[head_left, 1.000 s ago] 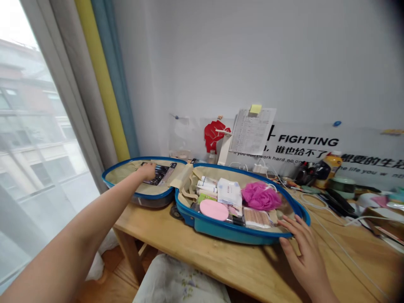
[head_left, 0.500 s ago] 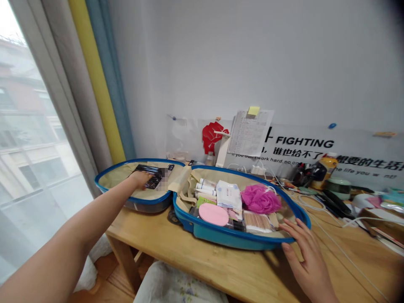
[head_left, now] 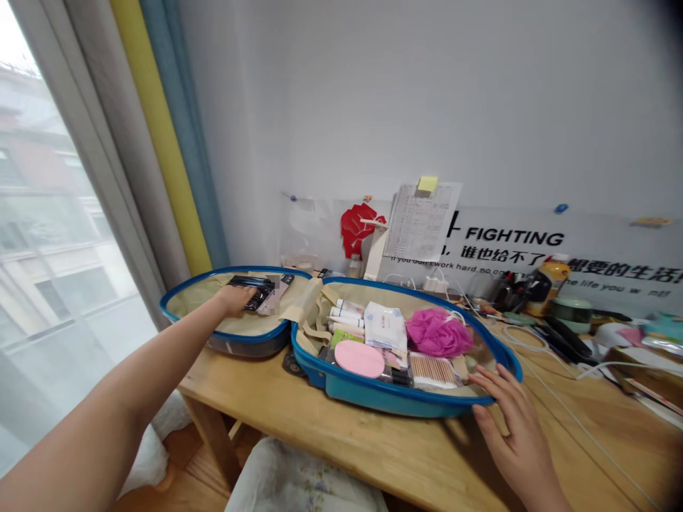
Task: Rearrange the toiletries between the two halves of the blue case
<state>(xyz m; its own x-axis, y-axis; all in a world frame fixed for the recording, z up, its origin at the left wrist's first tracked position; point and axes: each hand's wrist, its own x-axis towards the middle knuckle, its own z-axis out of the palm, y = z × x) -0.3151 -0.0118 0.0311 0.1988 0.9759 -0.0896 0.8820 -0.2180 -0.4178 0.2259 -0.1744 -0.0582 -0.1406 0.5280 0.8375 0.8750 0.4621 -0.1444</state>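
Flat black plastic packet [head_left: 260, 289] is seemingly newly tipped under the left hand [head_left: 235, 300], near the hinge edge of the rounded blue suitcase [head_left: 395, 404], suggesting repositioning; whether it is gripped cannot be told. The right hand [head_left: 512, 419] is spread.

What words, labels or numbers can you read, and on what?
"FIGHTING": wall banner.
"谁也给不了", then "想要的生活": same banner, yellow bottle between.
"If you don't work hard", then "life you": same banner.
Too small or blurred: print on the paper sheet, white packet and bottle.
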